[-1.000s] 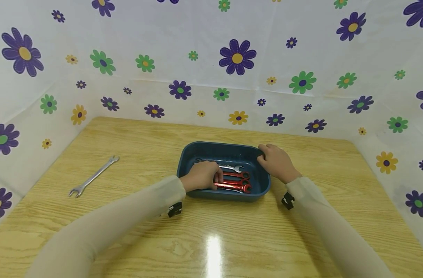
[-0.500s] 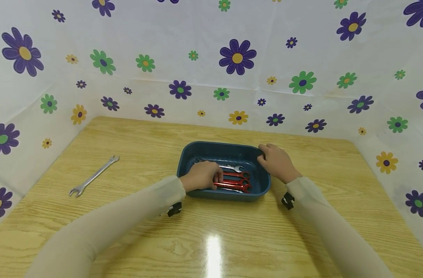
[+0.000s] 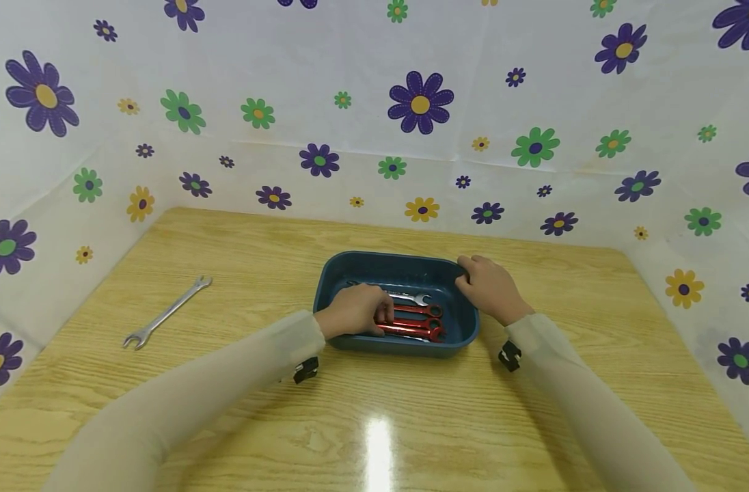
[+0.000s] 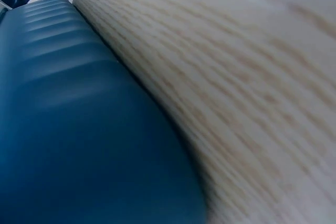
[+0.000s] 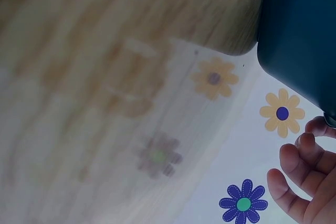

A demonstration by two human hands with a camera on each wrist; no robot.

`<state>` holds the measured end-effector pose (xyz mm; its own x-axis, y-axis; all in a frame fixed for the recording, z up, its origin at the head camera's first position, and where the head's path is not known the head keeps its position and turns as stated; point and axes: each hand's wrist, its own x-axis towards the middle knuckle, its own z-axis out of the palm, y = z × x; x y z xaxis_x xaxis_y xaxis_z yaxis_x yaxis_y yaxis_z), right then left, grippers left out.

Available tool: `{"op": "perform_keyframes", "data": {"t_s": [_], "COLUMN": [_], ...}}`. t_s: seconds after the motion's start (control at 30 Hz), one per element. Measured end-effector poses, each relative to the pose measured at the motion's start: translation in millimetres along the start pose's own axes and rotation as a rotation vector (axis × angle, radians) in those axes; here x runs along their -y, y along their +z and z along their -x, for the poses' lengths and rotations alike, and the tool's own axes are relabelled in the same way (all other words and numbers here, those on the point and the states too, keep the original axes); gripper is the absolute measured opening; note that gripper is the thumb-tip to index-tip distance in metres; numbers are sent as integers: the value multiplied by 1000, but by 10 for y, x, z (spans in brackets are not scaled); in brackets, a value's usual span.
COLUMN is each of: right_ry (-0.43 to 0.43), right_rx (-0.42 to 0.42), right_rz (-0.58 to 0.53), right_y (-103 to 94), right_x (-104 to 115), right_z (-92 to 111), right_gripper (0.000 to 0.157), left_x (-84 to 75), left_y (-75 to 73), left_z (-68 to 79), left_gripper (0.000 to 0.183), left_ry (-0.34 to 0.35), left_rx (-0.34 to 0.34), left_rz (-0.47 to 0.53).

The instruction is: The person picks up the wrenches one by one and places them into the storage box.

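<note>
A dark blue plastic bin (image 3: 405, 348) stands on the table, with silver and red wrenches lying side by side in it. My left hand (image 3: 357, 311) reaches over the near left rim, fingers curled down, and pinches the left end of the front red wrench (image 3: 408, 331); the hand hides its grip point. Another red wrench (image 3: 420, 310) and a silver wrench (image 3: 414, 297) lie behind it. At the bin's right end, my right hand (image 3: 491, 287) grips the rim between thumb and fingers. In the right wrist view its fingers (image 5: 310, 156) curl outside the bin wall (image 5: 299, 30).
A silver open-end wrench (image 3: 167, 312) lies by itself on the wooden table (image 3: 257, 424), left of the bin. A white flower-printed cloth (image 3: 350, 130) stands around the back and sides. Each wrist carries a small black camera mount (image 3: 305, 370).
The front red wrench has turned slightly within the bin. My left hand has shifted a little to the left over the last half second. The right hand and the bin stay put.
</note>
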<state>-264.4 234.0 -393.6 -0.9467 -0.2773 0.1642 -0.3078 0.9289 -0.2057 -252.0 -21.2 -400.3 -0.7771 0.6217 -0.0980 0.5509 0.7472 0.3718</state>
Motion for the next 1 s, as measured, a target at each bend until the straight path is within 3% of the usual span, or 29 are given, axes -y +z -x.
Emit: {"op": "perform_keyframes", "data": {"t_s": [0.3,0.77,1.0], "right_ry": [-6,-20,-22], "right_rx": [-10,-22,-19], "right_rz": [5,-6,-2], "right_y": [1,22,25], "right_x": [0,-22,-20], "right_z": [0,-3,-6], "right_gripper": [22,14,17], "left_x": [3,56,46], "left_y": [-3,-86,-190], "left_z": [10,37,108], "left_gripper": [23,28,25], "left_ry": [13,100,63], "left_rx": [1,39,-11], "left_rz": [7,51,96]}}
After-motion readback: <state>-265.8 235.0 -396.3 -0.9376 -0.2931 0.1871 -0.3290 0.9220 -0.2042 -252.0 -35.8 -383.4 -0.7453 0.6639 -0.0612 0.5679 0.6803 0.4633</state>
